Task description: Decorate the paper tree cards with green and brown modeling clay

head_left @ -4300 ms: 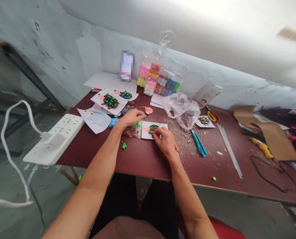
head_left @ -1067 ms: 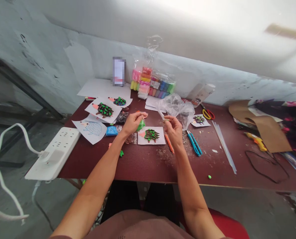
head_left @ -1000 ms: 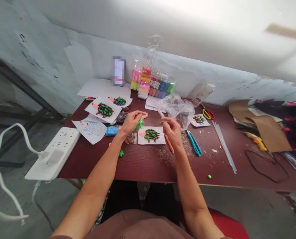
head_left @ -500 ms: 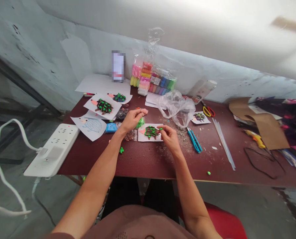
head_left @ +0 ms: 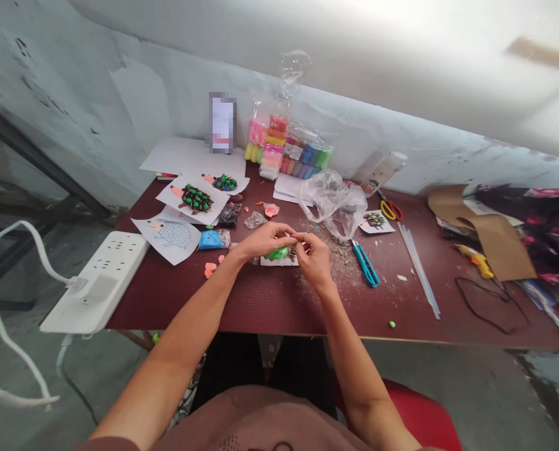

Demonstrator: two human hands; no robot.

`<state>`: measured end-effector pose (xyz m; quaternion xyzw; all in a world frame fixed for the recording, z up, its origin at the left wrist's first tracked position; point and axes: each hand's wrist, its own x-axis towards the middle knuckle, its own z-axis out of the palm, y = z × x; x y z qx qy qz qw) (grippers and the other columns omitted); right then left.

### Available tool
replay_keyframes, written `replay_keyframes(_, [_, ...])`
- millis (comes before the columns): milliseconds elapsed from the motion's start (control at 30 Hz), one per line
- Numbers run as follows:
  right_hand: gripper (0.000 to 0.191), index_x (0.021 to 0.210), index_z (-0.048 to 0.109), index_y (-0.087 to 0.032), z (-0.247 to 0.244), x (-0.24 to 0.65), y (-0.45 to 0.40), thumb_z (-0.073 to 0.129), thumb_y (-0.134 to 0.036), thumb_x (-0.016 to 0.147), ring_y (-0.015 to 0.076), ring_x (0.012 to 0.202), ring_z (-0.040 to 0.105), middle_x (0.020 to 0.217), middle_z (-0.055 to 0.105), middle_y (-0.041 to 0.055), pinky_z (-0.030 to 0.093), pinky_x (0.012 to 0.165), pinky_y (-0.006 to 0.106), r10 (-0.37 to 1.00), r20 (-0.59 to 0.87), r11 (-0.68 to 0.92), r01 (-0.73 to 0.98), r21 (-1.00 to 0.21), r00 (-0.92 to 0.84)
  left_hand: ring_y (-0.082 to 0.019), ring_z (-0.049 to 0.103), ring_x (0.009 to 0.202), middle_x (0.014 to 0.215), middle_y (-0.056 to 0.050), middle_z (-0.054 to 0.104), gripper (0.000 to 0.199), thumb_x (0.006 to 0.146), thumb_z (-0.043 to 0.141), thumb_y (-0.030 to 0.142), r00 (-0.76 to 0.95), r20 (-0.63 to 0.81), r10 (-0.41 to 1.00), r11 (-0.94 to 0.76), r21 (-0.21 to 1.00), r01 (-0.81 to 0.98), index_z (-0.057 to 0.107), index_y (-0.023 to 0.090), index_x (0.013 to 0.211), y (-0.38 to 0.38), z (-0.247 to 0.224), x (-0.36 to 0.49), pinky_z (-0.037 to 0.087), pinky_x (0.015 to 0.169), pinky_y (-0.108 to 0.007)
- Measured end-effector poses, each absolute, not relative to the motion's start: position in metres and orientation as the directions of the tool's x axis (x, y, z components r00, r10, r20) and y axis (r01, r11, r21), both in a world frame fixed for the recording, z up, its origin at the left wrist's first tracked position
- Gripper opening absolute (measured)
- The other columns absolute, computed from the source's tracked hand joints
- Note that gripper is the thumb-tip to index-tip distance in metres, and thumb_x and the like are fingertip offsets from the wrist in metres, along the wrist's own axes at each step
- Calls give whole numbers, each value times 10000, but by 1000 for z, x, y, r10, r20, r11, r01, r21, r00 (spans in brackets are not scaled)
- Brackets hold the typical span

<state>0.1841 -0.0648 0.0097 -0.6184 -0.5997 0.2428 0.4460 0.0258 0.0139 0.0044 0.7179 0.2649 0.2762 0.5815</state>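
Observation:
My left hand [head_left: 269, 241] is closed over a lump of bright green clay [head_left: 276, 253], which looks shiny, as if in a clear wrapper. Beside it, my right hand [head_left: 314, 255] pinches with thumb and forefinger, its fingertips meeting those of the left. What the right fingers hold is hidden. Under both hands lies a white card [head_left: 279, 262] with a hedgehog picture, mostly covered now. Finished-looking hedgehog cards with green-dotted spines lie to the left, one [head_left: 195, 197] in front of another [head_left: 225, 182].
Teal cutters [head_left: 366, 263], scissors [head_left: 390, 208], glue sticks [head_left: 419, 269] and a yellow glue gun [head_left: 479, 260] lie to the right. Bagged coloured clay [head_left: 303, 160] stands against the wall behind a crumpled plastic bag [head_left: 331, 195]. A white power strip [head_left: 98, 282] sits at the left edge.
My hands have come together over the card, the left moving right and down with the green clay. The small green ball that my right fingers pinched is out of sight. Pink clay lumps are uncovered.

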Motion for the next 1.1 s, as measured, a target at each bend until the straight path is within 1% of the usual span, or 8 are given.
replay_keyframes(133, [218,941,790,-200,15,181,-65,587,-265,895,173,721,629,866,717,71,470,695,301,939,327,169,685,-709,108,-187,706,793,907,-101,761,419,854,700,466,652,111,750,-161,987,17,722,100,1057,17,4,23,563,717,-284])
replay_keyframes(300, [195,963,799,-216,15,185,-64,614,-264,923,180,713,618,862,701,70,457,698,308,940,330,146,777,-613,84,-198,712,833,954,-109,775,346,834,705,358,646,102,756,-176,983,51,756,92,1048,20,1,23,570,763,-305])
replay_keyframes(467, [357,1190,741,-226,13,183,-63,467,-187,964,186,833,615,972,655,73,476,762,307,925,379,266,777,-570,-39,-209,716,906,1019,-126,775,356,792,736,328,588,80,805,-102,995,5,763,84,1049,22,-1,26,568,836,-327])
replay_keyframes(633, [445,1300,686,-237,10,180,-66,430,-146,948,180,804,582,972,605,67,465,743,306,926,377,231,818,-526,-19,-191,722,833,911,-107,782,395,764,760,311,545,28,838,-19,1000,-21,764,90,1092,25,2,19,572,776,-307])
replay_keyframes(733, [296,1150,743,-226,7,181,-70,520,-221,956,183,814,595,934,618,55,465,744,302,921,385,183,805,-564,61,-181,716,786,808,-88,777,359,770,754,313,497,21,867,-12,1000,-21,777,96,1054,27,6,11,568,764,-299])
replay_keyframes(867, [135,851,769,-215,-1,182,-80,652,-254,905,181,782,602,856,638,40,457,749,302,947,309,93,839,-536,92,-171,694,739,759,-77,770,255,750,761,340,434,46,900,-50,999,-1,778,108,854,30,9,5,553,777,-299])
replay_keyframes(1000, [107,836,776,-235,-6,178,-86,688,-249,896,169,748,604,815,657,17,451,913,358,973,226,55,889,-455,55,-166,682,727,747,-66,754,241,756,747,363,447,71,892,-72,997,-15,722,124,768,31,9,6,538,760,-294])
replay_keyframes(1100, [109,876,783,-238,-7,173,-87,687,-277,908,178,758,616,843,684,29,447,923,367,979,195,29,919,-393,52,-168,677,765,779,-66,747,232,769,732,359,448,111,887,-136,990,25,708,129,746,31,9,5,528,794,-301])
